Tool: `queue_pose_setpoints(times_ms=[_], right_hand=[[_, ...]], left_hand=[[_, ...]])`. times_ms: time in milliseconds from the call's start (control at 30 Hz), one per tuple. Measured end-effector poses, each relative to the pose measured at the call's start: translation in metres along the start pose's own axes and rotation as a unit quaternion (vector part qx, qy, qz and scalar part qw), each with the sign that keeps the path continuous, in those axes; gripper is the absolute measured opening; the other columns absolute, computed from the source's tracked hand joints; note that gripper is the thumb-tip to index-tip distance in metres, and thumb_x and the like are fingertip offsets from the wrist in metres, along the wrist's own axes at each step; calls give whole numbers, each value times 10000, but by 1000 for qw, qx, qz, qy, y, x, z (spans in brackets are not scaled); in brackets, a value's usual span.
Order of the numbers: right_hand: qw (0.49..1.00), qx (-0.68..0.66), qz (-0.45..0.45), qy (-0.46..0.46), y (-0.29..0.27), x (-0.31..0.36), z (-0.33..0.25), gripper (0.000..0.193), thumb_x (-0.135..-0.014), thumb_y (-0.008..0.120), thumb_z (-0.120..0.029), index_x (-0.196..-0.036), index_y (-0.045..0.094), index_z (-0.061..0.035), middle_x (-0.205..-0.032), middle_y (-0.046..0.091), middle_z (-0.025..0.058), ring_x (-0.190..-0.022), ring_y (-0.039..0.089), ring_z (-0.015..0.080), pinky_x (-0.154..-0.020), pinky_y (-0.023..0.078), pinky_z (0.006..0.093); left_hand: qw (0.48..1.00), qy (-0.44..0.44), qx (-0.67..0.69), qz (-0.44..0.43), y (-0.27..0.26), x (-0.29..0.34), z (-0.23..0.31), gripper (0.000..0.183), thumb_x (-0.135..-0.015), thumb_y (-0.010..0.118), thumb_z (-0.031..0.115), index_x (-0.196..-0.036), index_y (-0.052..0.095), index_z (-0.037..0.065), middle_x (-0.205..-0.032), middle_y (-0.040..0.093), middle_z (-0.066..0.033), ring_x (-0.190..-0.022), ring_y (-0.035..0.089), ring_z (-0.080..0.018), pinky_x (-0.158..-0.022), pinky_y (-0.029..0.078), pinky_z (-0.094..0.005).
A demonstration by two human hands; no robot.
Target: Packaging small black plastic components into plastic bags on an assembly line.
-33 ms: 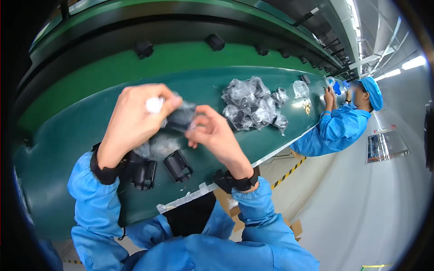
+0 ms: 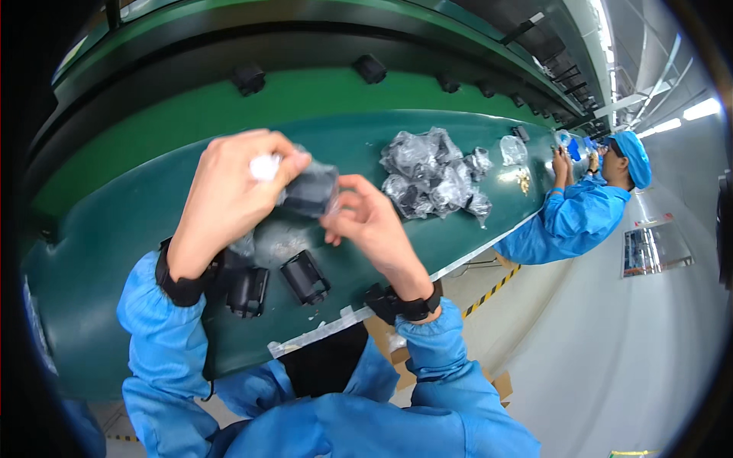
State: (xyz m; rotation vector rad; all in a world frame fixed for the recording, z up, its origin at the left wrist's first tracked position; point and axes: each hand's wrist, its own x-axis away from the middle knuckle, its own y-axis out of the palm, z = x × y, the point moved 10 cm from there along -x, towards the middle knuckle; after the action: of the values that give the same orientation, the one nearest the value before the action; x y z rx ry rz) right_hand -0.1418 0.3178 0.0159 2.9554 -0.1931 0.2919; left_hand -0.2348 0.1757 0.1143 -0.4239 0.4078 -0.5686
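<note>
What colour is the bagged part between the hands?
The bagged part looks black, seen in the head view.

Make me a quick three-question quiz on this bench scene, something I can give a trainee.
1. What is held between the left hand and the right hand?
a) a screwdriver
b) a dark part in clear plastic
c) a drinking glass

2. True or false: the pile of bagged parts lies to the right of both hands.

3. Fill in: the cylindrical part lying on the green bench, below the hands in the picture, is ____ in colour.

Key: 1 b; 2 true; 3 black.
</note>
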Motion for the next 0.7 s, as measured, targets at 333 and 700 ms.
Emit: queue_pose_setpoints(times_ms=[333,700], right_hand=[[1000,14,14,-12,-33,16,2,279,-921,617,4,-1198,581,-6,-901,682,69,-742,635,129,-669,488,262],[771,498,360,-170,-98,52,-97,87,-804,674,-68,-886,675,-39,-754,676,113,-637,645,243,-619,514,342]], left_hand=[[997,-39,56,41,-23,-11,-23,158,-898,744,156,-874,705,5,-772,631,12,-695,534,-50,-611,410,-232],[969,-1,177,175,-68,-6,-27,309,-922,753,263,-799,527,91,-708,487,84,-646,425,-17,-576,342,-213]])
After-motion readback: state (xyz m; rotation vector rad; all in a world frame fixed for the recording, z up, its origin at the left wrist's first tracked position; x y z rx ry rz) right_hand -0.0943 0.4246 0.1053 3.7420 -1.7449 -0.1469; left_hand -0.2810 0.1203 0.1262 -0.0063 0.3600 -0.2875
